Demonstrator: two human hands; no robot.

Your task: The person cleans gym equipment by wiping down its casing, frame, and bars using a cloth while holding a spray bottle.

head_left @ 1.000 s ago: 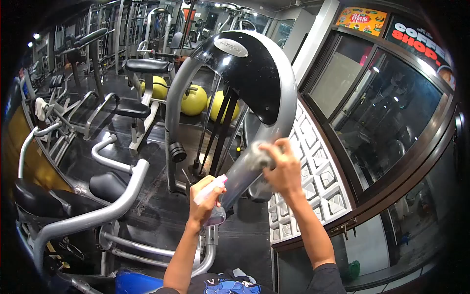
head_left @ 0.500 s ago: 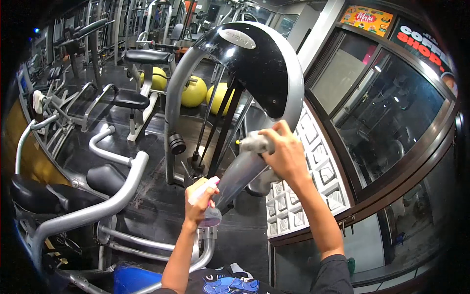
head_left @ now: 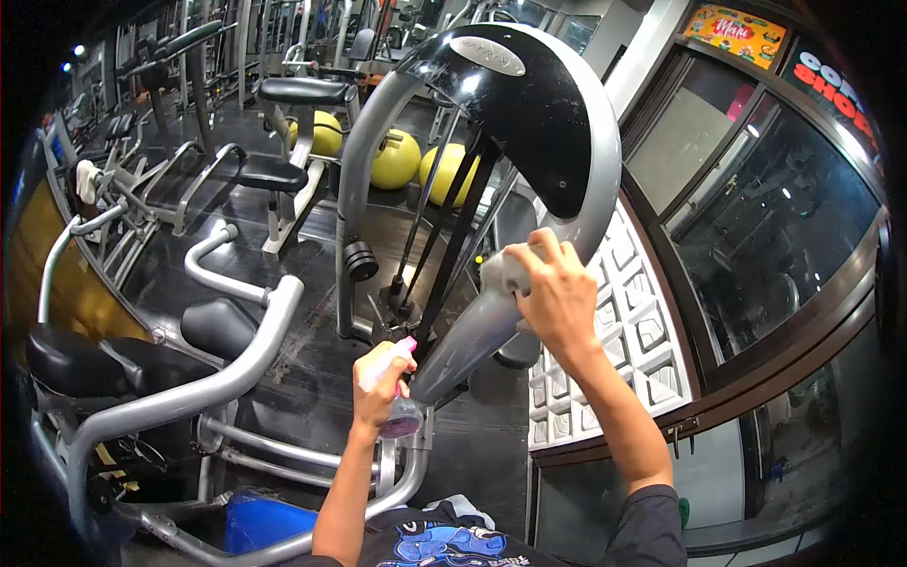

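Observation:
A spray bottle [head_left: 403,420] with a white and pink head and a clear body is in my left hand [head_left: 376,389], fingers wrapped round its neck. Some purplish liquid shows at its bottom. My right hand [head_left: 559,295] is closed on a greyish cloth [head_left: 501,271], pressed against the grey frame tube [head_left: 477,333] of a gym machine. Above my right hand curves the machine's black cover [head_left: 518,104] with an oval badge. Part of the cloth is hidden under my fingers.
To the left stand a bent grey machine arm [head_left: 203,389] and black pads [head_left: 80,364]. Yellow exercise balls [head_left: 395,161] lie behind the machine. A white patterned panel [head_left: 619,326] and a dark-framed window [head_left: 765,217] border the right side. A blue object [head_left: 260,523] is low down.
The view has shifted, so the machine sits slightly further right. My right hand with the cloth stays at the frame tube. My left hand still holds the spray bottle, a little lower beside the tube.

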